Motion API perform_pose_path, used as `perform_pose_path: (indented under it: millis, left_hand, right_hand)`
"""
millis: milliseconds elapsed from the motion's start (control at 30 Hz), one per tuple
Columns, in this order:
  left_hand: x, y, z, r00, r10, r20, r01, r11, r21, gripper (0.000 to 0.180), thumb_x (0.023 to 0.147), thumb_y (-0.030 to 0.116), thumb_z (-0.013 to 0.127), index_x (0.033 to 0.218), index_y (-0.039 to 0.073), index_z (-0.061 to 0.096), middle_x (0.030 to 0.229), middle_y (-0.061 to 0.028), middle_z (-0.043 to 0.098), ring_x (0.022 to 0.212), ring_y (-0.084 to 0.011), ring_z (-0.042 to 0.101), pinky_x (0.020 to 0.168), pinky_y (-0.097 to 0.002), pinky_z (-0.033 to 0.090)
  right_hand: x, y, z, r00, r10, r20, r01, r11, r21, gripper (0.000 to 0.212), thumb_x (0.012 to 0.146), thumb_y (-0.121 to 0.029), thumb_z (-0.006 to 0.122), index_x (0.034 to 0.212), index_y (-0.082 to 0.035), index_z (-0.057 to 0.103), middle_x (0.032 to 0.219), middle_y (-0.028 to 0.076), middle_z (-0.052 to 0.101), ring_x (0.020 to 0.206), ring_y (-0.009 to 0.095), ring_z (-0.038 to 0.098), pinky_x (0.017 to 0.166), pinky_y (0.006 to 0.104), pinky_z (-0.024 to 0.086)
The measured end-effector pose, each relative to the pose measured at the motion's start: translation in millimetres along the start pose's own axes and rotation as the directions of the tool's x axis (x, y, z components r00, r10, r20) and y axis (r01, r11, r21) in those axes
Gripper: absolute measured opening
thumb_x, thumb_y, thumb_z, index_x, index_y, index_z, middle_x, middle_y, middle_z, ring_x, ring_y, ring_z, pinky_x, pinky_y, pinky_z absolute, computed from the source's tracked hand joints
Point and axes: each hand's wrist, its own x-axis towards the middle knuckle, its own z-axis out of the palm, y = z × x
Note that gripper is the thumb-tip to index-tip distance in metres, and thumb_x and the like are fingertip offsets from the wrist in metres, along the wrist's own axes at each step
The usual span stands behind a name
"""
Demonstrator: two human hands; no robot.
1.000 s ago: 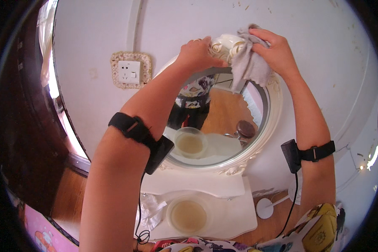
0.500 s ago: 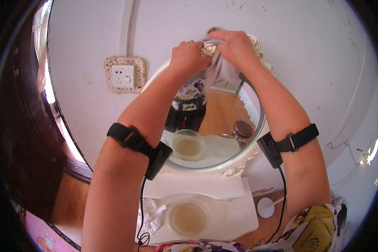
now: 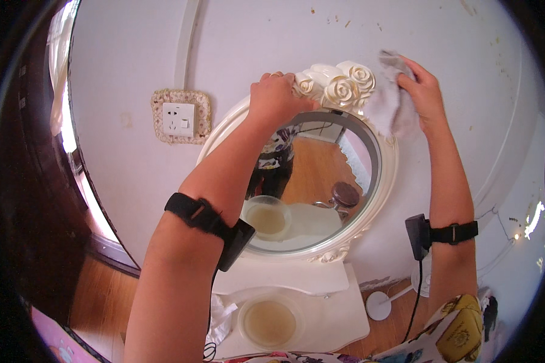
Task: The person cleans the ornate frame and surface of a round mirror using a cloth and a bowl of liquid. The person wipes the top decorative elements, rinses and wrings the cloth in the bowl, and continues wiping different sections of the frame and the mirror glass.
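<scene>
While the white wall (image 3: 260, 42) fills the far side, an oval mirror (image 3: 321, 199) in a cream frame stands against it on a white stand (image 3: 339, 308); carved roses (image 3: 339, 85) crown the frame; the left hand (image 3: 278, 97) clasps the frame's top just left of them; the right hand (image 3: 424, 91) clutches a grey cloth (image 3: 387, 103) against the frame's upper right; a bowl (image 3: 269, 320) of cloudy liquid sits near; a socket (image 3: 178, 118) lies left.

Glossy cream moulded mirror frame (image 3: 386, 181), soft grey cloth (image 3: 389, 103), matt painted wall (image 3: 254, 42), wooden floor (image 3: 100, 296).
</scene>
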Motion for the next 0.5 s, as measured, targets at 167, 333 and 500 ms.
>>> perform_pose_path:
  millis: [167,333,500]
  left_hand:
    - [0,-9,5,0.999,-0.028,-0.041,0.029,0.999,0.032,0.061,0.056,0.051,0.070,0.094,0.005,0.061,0.089,-0.0150,0.059,0.088,-0.0317,0.055,0.077,-0.0403,0.043]
    - [-1,9,-1,0.999,-0.038,0.032,0.038,0.999,-0.005,0.051,0.056,0.045,0.071,0.086,0.005,0.061,0.089,-0.0111,0.060,0.092,-0.0270,0.052,0.078,-0.0390,0.039]
    - [-10,-5,-5,0.996,-0.039,-0.077,0.033,0.996,-0.080,0.051,0.056,0.044,0.071,0.086,0.004,0.061,0.087,-0.0107,0.060,0.092,-0.0275,0.052,0.078,-0.0390,0.039]
  right_hand:
    - [12,-3,73,0.910,-0.320,0.263,0.410,0.789,-0.458,0.041,0.069,-0.014,0.058,0.110,-0.012,0.058,0.105,0.012,0.059,0.093,0.024,0.057,0.083,0.0323,0.043]
    - [45,0,91,0.937,-0.042,0.346,0.319,0.504,-0.803,0.038,0.071,-0.011,0.047,0.106,-0.016,0.060,0.106,0.013,0.058,0.092,0.029,0.057,0.080,0.0341,0.044]
    - [49,-1,91,0.866,0.058,0.496,0.230,0.836,-0.499,0.034,0.071,-0.009,0.046,0.101,-0.011,0.062,0.096,0.013,0.062,0.084,0.028,0.058,0.075,0.0342,0.045]
